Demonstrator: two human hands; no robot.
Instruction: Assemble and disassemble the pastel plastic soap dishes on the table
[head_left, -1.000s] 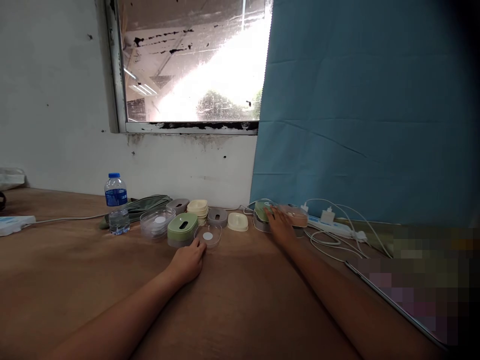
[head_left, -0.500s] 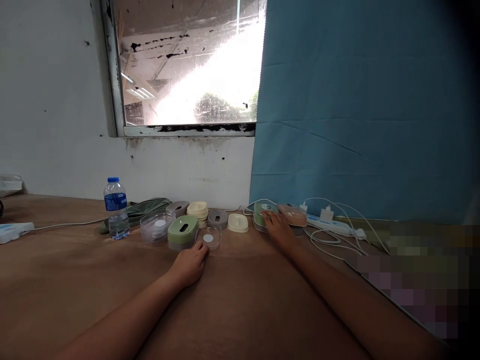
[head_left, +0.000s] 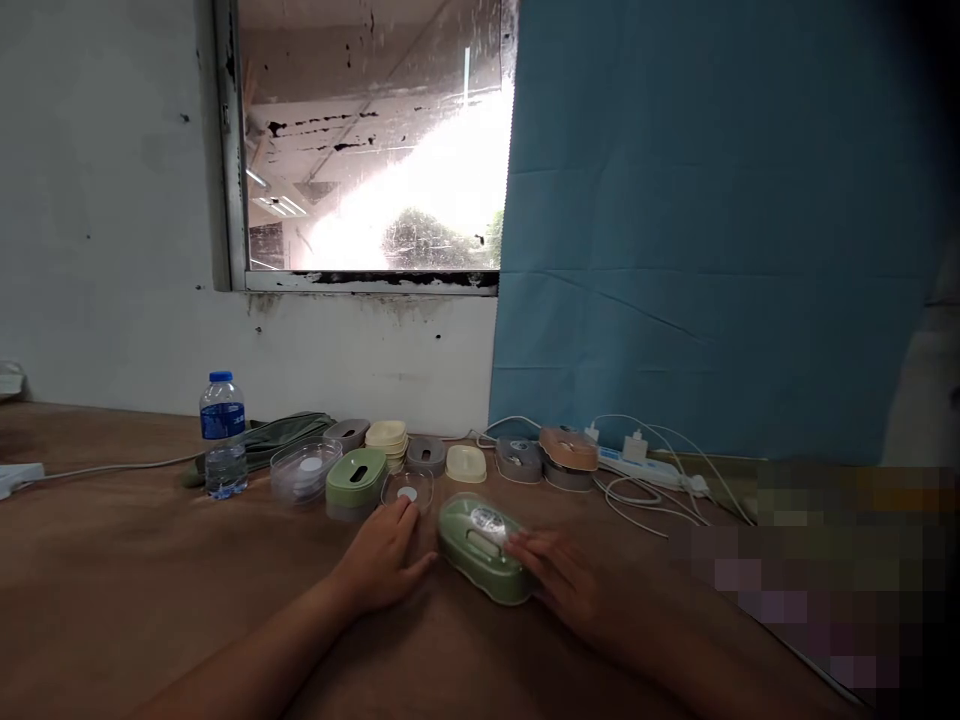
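My right hand (head_left: 559,580) grips a green lidded box (head_left: 480,550) by its right end, thumb hidden. The box looks tilted and a little blurred, and has a round label and a pale oblong handle on top. My left hand (head_left: 379,560) lies to its left, thumb spread apart, fingertips at the near edge of a clear plastic lid or tray (head_left: 420,487) with a white round label. Just left stands a green box with a slot in its top (head_left: 356,482). Behind are a cream lid (head_left: 466,463) and a grey slotted box (head_left: 425,456).
Clear trays (head_left: 304,475) sit at left, beside a water bottle (head_left: 223,440). Stacked cream lids (head_left: 387,440) stand at the back. A grey box (head_left: 518,458) and an orange-topped box (head_left: 568,448) stand near a power strip (head_left: 660,472) with white cables.
My right hand has brought the green lidded box from the back row toward me and leftward, exposing the grey box. My left thumb has spread out. The view has shifted slightly.
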